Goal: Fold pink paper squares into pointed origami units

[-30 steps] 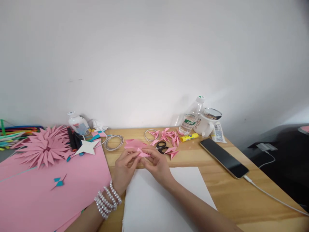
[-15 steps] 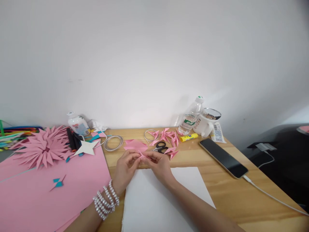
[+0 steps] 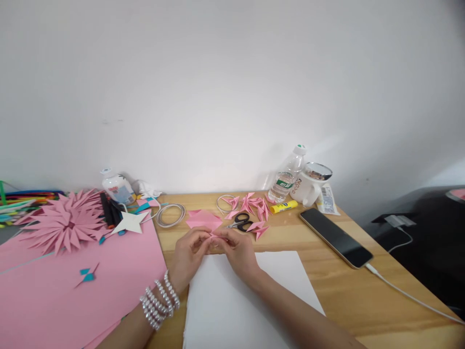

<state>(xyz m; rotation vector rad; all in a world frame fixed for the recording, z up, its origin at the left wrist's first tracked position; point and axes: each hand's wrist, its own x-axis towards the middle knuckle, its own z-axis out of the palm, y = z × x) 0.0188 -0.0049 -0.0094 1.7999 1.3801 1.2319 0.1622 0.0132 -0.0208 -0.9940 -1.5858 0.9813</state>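
Left hand (image 3: 189, 256): grip pinched on the pink paper piece (image 3: 214, 236), steadying one end.
Right hand (image 3: 237, 249): grip pinched on its other end, likely to press a crease.
Paper piece: small, folded, mostly hidden between the fingertips, above the white sheet (image 3: 240, 300).
Scissors (image 3: 240, 222): just beyond the grip.
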